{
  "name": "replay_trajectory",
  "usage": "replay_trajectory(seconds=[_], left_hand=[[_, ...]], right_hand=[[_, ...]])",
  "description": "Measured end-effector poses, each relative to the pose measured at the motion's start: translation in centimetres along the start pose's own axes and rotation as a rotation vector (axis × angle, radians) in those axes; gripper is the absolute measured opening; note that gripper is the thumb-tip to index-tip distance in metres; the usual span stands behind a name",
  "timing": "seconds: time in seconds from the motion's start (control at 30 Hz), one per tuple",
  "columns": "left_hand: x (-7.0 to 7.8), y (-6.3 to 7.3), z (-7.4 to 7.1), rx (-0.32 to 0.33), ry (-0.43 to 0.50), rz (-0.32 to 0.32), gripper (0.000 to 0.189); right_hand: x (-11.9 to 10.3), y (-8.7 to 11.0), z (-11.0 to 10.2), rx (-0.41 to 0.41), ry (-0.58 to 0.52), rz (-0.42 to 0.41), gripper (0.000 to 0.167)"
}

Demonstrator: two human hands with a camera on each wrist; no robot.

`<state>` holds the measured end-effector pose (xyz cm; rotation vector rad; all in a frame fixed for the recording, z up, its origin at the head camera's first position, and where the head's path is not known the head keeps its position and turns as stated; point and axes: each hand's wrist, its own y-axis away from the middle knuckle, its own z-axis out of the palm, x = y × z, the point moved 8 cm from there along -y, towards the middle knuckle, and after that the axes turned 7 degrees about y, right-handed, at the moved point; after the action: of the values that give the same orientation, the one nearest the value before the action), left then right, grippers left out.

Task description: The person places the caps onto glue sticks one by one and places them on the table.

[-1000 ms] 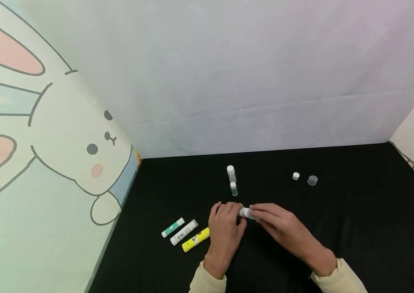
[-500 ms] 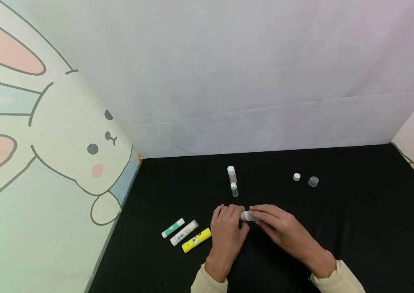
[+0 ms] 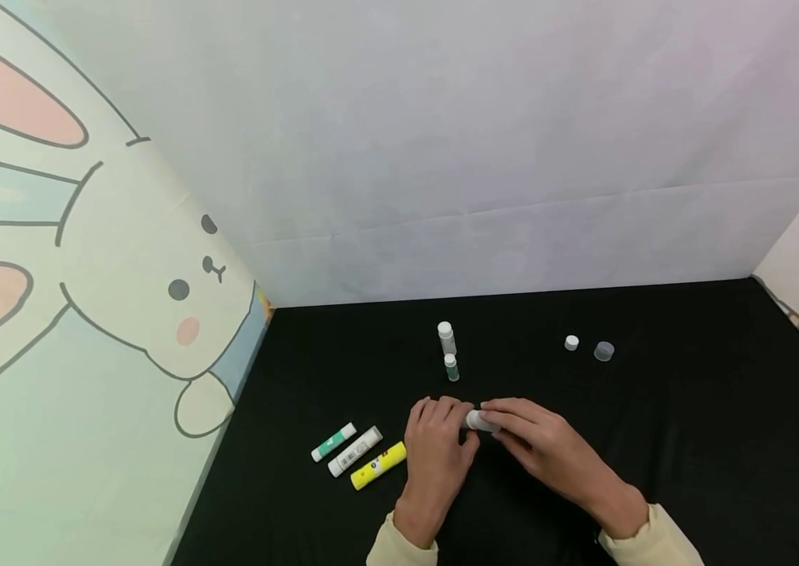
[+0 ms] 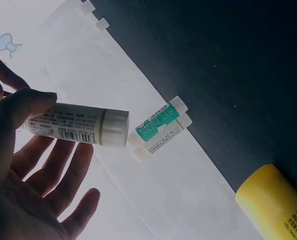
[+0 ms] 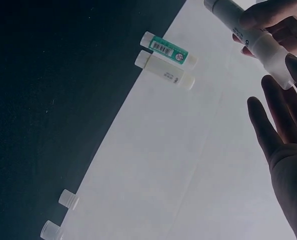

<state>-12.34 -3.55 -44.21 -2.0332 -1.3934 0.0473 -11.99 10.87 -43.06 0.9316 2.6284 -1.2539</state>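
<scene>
Left hand (image 3: pixel 436 440) grips the tube (image 4: pixel 78 122); right hand (image 3: pixel 547 436), just beside, pinches its cap (image 5: pixel 276 65). They've drawn slightly closer (cap perhaps seating).

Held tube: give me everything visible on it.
The tube is a white, plastic-looking cylinder with dark print, a barcode and a tan ring near one end; its other end looks frosted. It is held sideways over the black table: the left hand grips its middle, the right hand pinches the frosted end. Its exact tilt is unclear.
</scene>
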Motion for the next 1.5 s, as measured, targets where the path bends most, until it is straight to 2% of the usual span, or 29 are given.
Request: replay_trajectory(seconds=[0.3,0.53,0.87,1.3,1.5], left_hand=[[0.12,0.18,-0.01,-0.006,-0.011,0.027,0.03],[0.09,0.29,0.12,-0.003,0.028,0.037,0.032],[0.08,0.14,0.18,-0.045,0.04,0.038,0.032],[0.05,0.3,0.18,-0.04,0.056,0.048,0.032],[0.22,0.45,0.06,-0.033,0.032,0.086,0.029]], right_hand=[[-0.16,0.0,0.28,0.002,0.019,-0.001,0.047],[-0.29,-0.11,0.09,0.043,0.017,-0.034,0.043],[-0.11,0.17,0.0,0.072,0.008,-0.04,0.042],[-0.2,0.34,-0.06,0.047,0.019,-0.041,0.042],[-0.51,0.3,-0.16,0.034,0.023,-0.068,0.043]])
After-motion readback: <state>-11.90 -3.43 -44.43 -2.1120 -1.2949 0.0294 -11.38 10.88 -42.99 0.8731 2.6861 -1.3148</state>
